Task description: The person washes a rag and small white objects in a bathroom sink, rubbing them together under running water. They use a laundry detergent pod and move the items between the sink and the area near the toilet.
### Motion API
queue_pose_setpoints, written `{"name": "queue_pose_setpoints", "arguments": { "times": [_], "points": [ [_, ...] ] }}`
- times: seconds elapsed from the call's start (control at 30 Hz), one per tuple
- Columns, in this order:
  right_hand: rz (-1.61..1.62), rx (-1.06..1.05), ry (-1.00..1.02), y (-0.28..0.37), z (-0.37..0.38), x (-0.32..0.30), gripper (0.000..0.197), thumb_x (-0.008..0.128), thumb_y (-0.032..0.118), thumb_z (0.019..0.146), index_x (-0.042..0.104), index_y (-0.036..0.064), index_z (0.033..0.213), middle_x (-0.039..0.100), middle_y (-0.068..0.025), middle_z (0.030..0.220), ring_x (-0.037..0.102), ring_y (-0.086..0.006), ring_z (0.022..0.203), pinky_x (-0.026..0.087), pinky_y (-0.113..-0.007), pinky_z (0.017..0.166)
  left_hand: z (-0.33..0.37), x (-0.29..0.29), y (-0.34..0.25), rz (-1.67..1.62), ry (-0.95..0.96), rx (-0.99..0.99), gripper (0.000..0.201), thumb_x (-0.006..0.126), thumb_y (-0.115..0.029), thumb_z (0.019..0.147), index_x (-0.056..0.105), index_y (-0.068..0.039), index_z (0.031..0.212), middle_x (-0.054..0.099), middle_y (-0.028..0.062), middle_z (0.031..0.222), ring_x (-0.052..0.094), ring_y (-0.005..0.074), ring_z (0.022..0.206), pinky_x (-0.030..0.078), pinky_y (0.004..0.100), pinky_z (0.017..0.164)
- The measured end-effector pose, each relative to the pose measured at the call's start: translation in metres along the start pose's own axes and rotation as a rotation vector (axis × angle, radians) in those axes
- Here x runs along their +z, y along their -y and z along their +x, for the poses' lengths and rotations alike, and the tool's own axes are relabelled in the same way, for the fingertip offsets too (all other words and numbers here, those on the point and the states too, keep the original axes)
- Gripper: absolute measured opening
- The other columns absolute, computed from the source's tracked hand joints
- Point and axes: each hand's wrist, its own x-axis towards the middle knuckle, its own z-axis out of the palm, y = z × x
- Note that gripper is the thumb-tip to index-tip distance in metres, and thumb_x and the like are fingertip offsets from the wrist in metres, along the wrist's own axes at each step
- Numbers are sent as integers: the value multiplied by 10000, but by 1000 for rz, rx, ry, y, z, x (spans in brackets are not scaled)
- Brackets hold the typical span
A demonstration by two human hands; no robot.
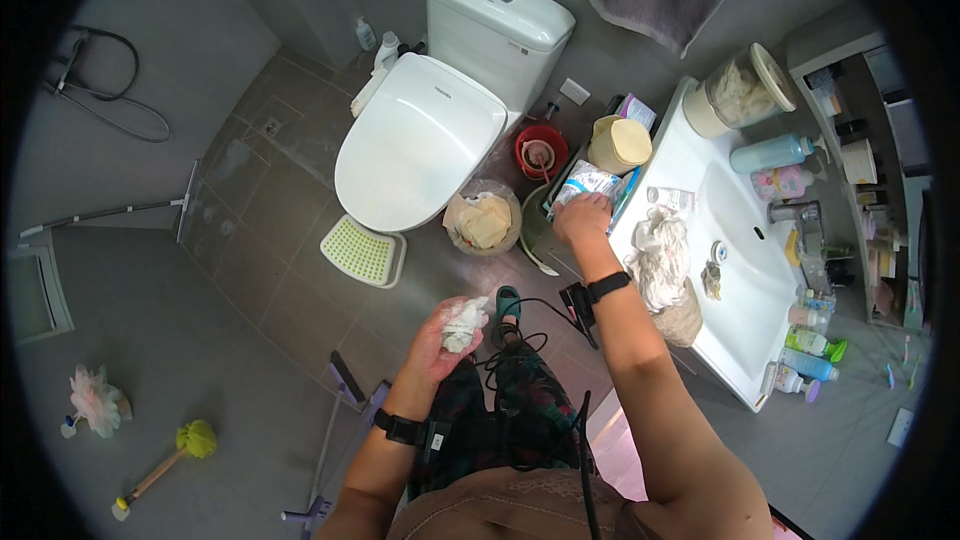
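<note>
My left hand [433,348] is closed around a crumpled white tissue [462,326], held low in front of my legs. My right hand [583,217] reaches forward with curled fingers on the near end of a white-and-blue soft packet [590,183]. That packet stands in a dark holder beside the washbasin, and some of my fingertips are hidden against it. A cream round container [619,145] sits right behind the packet. Crumpled whitish plastic bags [660,260] lie on the basin's edge, to the right of my right wrist.
A white toilet [420,145] with its lid down stands ahead. Near it are a lined waste bin [482,221], a red bucket [541,152] and a green-topped stool [362,252]. Bottles [775,153] line the washbasin [735,280]. A black cable [530,340] hangs by my legs.
</note>
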Motion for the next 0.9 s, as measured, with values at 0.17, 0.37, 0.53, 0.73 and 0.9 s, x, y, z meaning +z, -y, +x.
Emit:
{"name": "queue_pose_setpoints", "arguments": {
  "times": [0.17, 0.37, 0.53, 0.73, 0.9],
  "points": [
    [156, -68, -343, 11, -75, -32, 625, 824, 361, 1266, 762, -34, 1747, 665, -390, 1891, 632, -601, 1758, 517, -646, 1463, -25, -5, -12, -53, 60, 11, 425, 796, -298, 1299, 755, -101, 1674, 831, 191, 1691, 838, 438, 1494, 753, 534, 1158],
    [795, -284, -463, 18, -230, -50, 574, 786, 372, 1315, 807, -47, 1707, 678, -407, 1886, 611, -611, 1793, 513, -628, 1491, -38, 47, 0, -10, 120, -24, 413, 714, -331, 1357, 743, -91, 1691, 827, 183, 1731, 843, 424, 1516, 734, 574, 1188],
    [1249, -299, -314, -39, -329, -55, 564, 663, 347, 1388, 705, 96, 1891, 545, -368, 2030, 506, -548, 1909, 442, -562, 1540, -20, 170, 95, 55, 219, -95, 504, 687, -421, 1373, 746, -101, 1758, 830, 139, 1748, 820, 355, 1580, 677, 561, 1319],
    [1323, -195, -554, -208, -404, -48, 568, 697, 279, 1346, 709, 119, 1891, 521, -343, 2058, 350, -605, 1978, 339, -659, 1582, -6, 302, 274, 124, 263, -114, 555, 629, -452, 1407, 710, -52, 1783, 798, 120, 1741, 788, 278, 1601, 637, 493, 1360],
    [1367, -179, -740, -414, -434, -44, 567, 796, 279, 1303, 757, 125, 1848, 464, -330, 2095, 411, -558, 1961, 373, -615, 1571, 34, 413, 496, 416, 359, 146, 637, 500, -434, 1445, 581, -61, 1956, 655, 119, 1935, 643, 288, 1778, 531, 502, 1491]
  ]
}}
